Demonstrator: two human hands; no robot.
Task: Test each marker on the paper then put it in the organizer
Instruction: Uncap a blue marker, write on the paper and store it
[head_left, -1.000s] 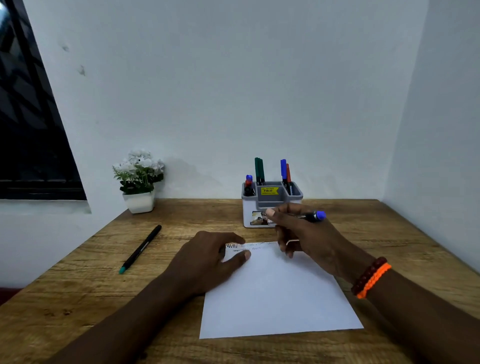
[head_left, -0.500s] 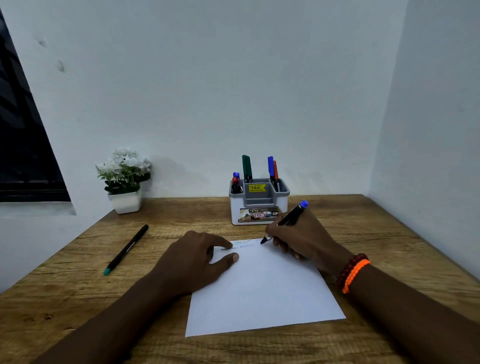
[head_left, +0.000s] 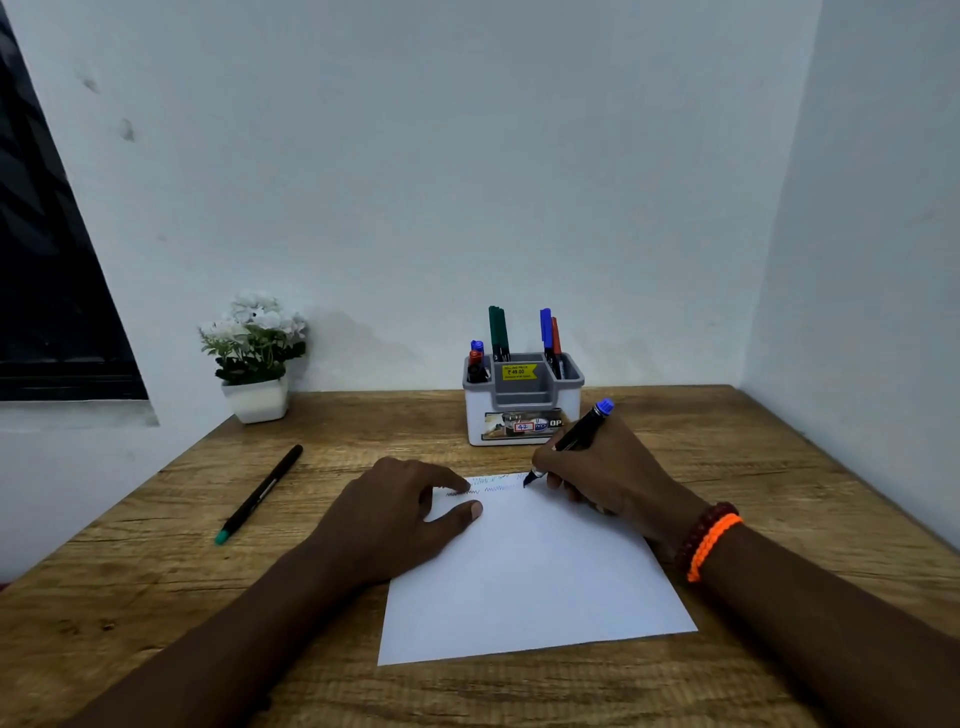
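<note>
A white sheet of paper lies on the wooden table, with several scribbled test lines along its far edge. My right hand grips a black marker with a blue end, its tip touching the paper's far edge. My left hand rests flat on the paper's left side, fingers spread. Behind the paper stands the white and grey organizer holding several markers, green, blue and red. A black marker with a teal end lies on the table to the left.
A small white pot of white flowers stands at the back left against the wall. A dark window is on the left. Walls close off the back and right side of the table.
My right hand swung the blue-ended marker from level above the paper to tip-down on its far edge. A new scribble shows there. The left hand stayed on the paper.
</note>
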